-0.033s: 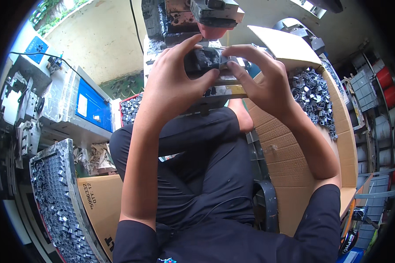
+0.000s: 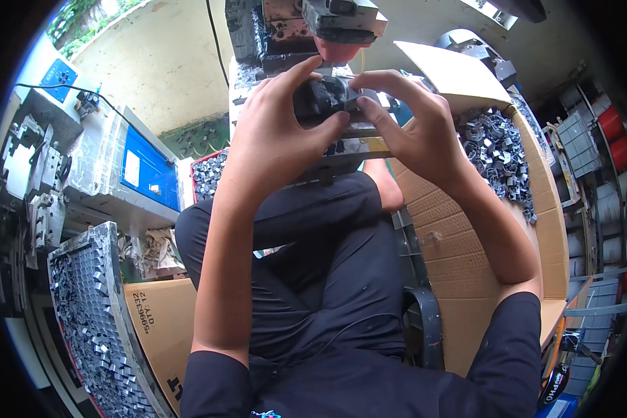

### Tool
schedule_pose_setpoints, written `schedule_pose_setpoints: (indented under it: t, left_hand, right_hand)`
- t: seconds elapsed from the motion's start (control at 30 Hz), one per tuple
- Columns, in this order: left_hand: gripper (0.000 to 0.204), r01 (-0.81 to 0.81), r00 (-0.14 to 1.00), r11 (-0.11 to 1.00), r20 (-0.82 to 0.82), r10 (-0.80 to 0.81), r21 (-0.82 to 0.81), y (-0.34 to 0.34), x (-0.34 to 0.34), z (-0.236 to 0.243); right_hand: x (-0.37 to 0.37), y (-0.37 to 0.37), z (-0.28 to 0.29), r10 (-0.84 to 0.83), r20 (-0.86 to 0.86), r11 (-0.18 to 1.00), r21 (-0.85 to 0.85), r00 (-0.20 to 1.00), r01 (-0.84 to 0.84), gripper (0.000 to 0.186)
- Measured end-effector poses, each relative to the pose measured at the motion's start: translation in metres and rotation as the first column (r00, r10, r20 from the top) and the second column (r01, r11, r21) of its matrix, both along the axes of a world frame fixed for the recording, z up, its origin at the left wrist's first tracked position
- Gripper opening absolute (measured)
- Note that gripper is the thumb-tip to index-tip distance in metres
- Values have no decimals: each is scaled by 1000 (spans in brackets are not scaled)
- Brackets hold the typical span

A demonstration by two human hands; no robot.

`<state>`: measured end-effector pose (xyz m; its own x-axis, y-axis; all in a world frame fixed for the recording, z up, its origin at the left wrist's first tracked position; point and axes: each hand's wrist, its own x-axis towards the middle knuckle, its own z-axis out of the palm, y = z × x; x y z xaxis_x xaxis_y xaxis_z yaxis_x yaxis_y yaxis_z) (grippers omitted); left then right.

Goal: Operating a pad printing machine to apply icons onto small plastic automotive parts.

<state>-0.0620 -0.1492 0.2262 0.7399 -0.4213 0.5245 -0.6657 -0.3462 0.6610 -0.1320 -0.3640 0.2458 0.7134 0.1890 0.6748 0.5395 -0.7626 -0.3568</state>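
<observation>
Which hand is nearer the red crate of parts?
Left. The left hand is just right of and above the red crate; the right hand is farther right, beyond the dark part.

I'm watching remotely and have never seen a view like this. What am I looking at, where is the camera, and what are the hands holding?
There is no robot here. A wide fisheye camera on a seated person's head looks down, so edges bend and the person's own forearms come up from below. The left hand and right hand together grip a small dark metal part at a press, just under its red tip. On the right a cardboard box holds a heap of similar metal parts. At lower left a tray is full of small grey pieces, and behind it stands a blue-fronted machine. The person's dark-trousered legs fill the middle.
</observation>
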Motion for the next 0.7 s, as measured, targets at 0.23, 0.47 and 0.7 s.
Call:
schedule_pose_setpoints:
  t: [0.23,0.47,0.7]
  left_hand:
    - [77,10,1000,1000,-21,-10,-14,1,3,-2]
    - [73,-9,999,1000,38,9,-4,-1,2,0]
    - [56,20,997,1000,-73,-20,-3,2,1,4]
  right_hand:
    - [19,2,-3,68,25,997,45,997,-69,19]
    - [25,2,-5,71,2,997,32,998,-71,20]
    - [19,4,1,106,-133,993,74,985,-97,21]
